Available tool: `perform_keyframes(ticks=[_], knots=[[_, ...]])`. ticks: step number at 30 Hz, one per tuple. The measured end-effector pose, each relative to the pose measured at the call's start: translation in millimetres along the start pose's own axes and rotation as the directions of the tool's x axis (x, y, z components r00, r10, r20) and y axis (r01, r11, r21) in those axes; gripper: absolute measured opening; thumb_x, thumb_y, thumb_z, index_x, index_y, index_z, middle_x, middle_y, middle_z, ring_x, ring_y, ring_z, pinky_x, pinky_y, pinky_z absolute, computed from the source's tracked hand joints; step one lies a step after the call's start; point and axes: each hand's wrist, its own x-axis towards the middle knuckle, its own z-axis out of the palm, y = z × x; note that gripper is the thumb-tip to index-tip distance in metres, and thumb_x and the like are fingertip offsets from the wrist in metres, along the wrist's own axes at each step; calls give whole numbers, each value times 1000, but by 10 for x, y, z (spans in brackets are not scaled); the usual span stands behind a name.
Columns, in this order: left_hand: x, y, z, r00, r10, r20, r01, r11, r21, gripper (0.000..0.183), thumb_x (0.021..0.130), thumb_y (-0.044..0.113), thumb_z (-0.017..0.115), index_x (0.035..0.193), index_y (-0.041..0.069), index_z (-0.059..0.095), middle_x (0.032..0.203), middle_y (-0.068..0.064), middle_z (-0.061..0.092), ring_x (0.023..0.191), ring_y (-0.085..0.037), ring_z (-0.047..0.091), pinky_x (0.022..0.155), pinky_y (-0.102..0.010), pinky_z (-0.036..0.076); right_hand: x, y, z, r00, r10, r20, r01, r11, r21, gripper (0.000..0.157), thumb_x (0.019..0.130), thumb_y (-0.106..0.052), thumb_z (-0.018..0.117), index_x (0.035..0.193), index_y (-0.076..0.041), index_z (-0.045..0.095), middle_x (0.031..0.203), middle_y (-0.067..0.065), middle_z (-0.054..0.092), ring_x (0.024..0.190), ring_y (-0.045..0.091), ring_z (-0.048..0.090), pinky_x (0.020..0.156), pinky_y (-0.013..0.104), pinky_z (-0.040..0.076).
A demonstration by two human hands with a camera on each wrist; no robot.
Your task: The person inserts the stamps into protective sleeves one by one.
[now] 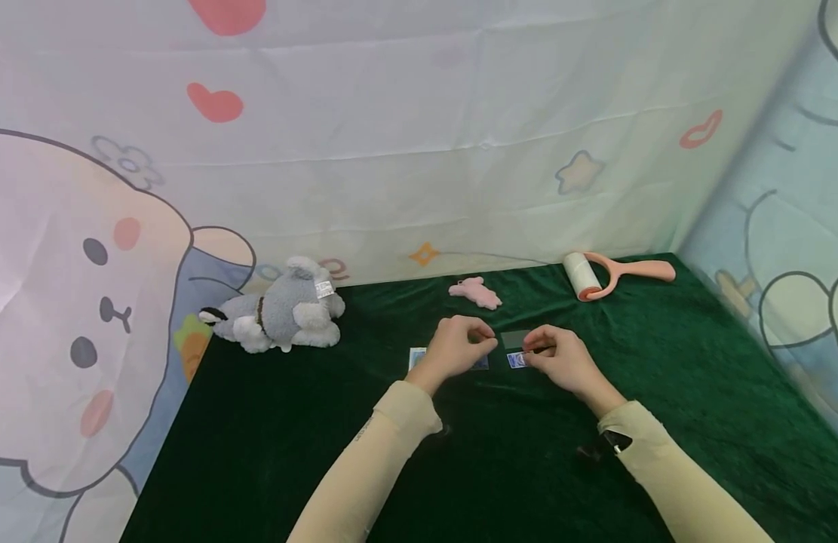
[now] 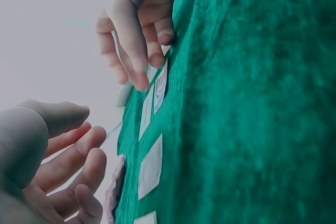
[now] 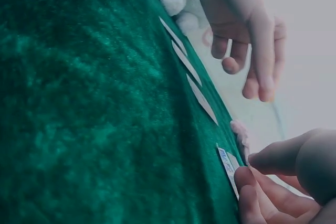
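Note:
My left hand (image 1: 457, 347) hovers over a row of small flat cards, its fingers loosely bent with nothing between them. Below its wrist a pale blue card (image 1: 415, 357) partly shows, and a darker card (image 1: 482, 363) shows by the palm. My right hand (image 1: 561, 360) is low over the cloth, thumb and fingertips close together at a small blue-and-white printed card (image 1: 517, 360). Directly behind that card is a clear, greyish flat rectangle (image 1: 514, 339). Whether the right fingertips pinch its edge or the card cannot be told. More pale cards (image 3: 202, 99) lie in line in the right wrist view.
Dark green velvety cloth (image 1: 514, 452) covers the table. A grey plush toy (image 1: 286, 309) lies at the back left, a small pink plush (image 1: 476, 292) behind the hands. At the back right lies a lint roller (image 1: 612, 275). A printed curtain (image 1: 391, 113) hangs behind.

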Motion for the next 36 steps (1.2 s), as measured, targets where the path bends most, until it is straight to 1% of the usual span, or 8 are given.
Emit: perform_keyframes(ticks=[5, 13, 16, 19, 23, 27, 32, 36], knots=[[33, 69, 34, 1000, 23, 9, -23, 1000, -6, 16, 103, 27, 71, 110, 15, 79, 100, 4, 75, 87, -11, 65, 79, -29, 56, -7, -22, 17, 999, 34, -7, -34, 999, -30, 19, 99, -9, 71, 117, -3, 68, 118, 18, 70, 91, 23, 69, 76, 37, 58], [99, 95, 75, 999, 42, 12, -42, 999, -14, 14, 102, 25, 71, 107, 14, 80, 100, 3, 76, 90, -11, 66, 84, -30, 56, 14, -20, 40, 999, 47, -12, -48, 996, -81, 19, 99, -11, 71, 117, -5, 69, 120, 18, 67, 87, 21, 66, 72, 34, 53], [124, 92, 88, 999, 41, 12, -41, 999, -20, 15, 103, 25, 71, 107, 14, 80, 99, 3, 76, 88, -10, 66, 84, -30, 57, 12, -40, 41, 999, 43, -15, -44, 994, -101, 17, 99, -12, 72, 114, -4, 71, 114, 16, 69, 83, 21, 63, 70, 33, 52], [141, 95, 93, 999, 36, 17, -36, 999, -30, 15, 103, 26, 70, 107, 15, 80, 99, 3, 76, 84, -9, 67, 84, -31, 57, 6, -65, 34, 999, 33, -9, -34, 993, -117, 13, 98, -11, 73, 109, -3, 75, 103, 13, 70, 79, 20, 61, 67, 33, 51], [154, 105, 90, 999, 37, 20, -36, 999, -33, 15, 103, 26, 70, 107, 15, 79, 99, 3, 77, 82, -8, 68, 84, -31, 58, 6, -87, 23, 1000, 27, 0, -27, 991, -128, 10, 98, -10, 73, 102, -2, 78, 93, 10, 73, 76, 18, 62, 66, 33, 51], [157, 113, 89, 999, 43, 17, -43, 999, -27, 15, 103, 26, 70, 107, 15, 80, 98, 4, 77, 84, -8, 67, 84, -30, 58, 13, -98, 10, 1000, 23, 7, -22, 989, -148, 11, 97, -11, 74, 98, -3, 81, 91, 8, 74, 76, 18, 62, 66, 34, 51], [150, 113, 89, 999, 37, 14, -37, 999, -19, 15, 103, 26, 71, 107, 15, 80, 99, 4, 76, 91, -10, 66, 87, -31, 57, 11, -128, -14, 999, 20, 27, -15, 985, -173, 11, 98, -11, 74, 96, -4, 82, 89, 7, 74, 76, 20, 59, 65, 34, 48], [145, 121, 83, 999, 28, 16, -27, 999, -25, 15, 103, 26, 71, 108, 15, 80, 100, 4, 76, 89, -11, 67, 86, -32, 58, 4, -159, -38, 999, 5, 45, 4, 982, -190, 11, 97, -8, 73, 96, -3, 82, 93, 9, 74, 79, 21, 59, 66, 34, 48]])
